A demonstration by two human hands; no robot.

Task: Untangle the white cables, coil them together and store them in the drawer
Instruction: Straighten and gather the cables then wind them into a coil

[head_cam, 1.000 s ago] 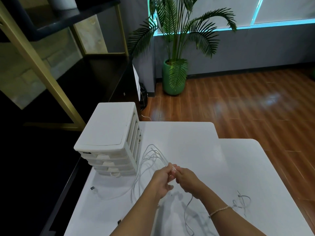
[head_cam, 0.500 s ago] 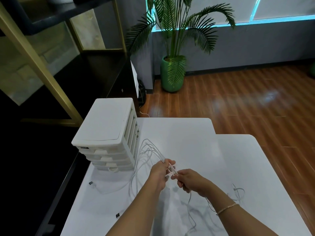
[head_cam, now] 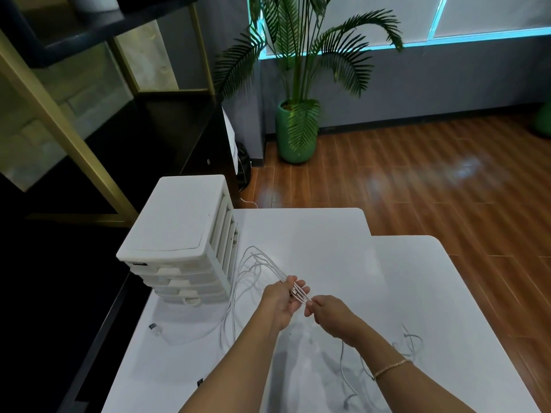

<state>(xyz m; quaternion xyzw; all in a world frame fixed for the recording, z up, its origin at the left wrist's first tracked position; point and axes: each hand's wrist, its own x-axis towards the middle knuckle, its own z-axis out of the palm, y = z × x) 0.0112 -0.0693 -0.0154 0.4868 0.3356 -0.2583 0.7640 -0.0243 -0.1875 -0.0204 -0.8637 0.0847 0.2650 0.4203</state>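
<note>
A bundle of white cables (head_cam: 299, 294) is held above the white counter (head_cam: 387, 278), gripped in the curled fingers of the left hand (head_cam: 281, 299) and pinched at its near end by the right hand (head_cam: 331, 315). Loose loops are trailed from the bundle onto the counter beside the white drawer unit (head_cam: 182, 239), whose drawers are seen closed.

Dim room, cyan window (head_cam: 492, 31) glow, glare on floor (head_cam: 465, 171), soft shadows on table (head_cam: 402, 278), wide-angle edge bend.
</note>
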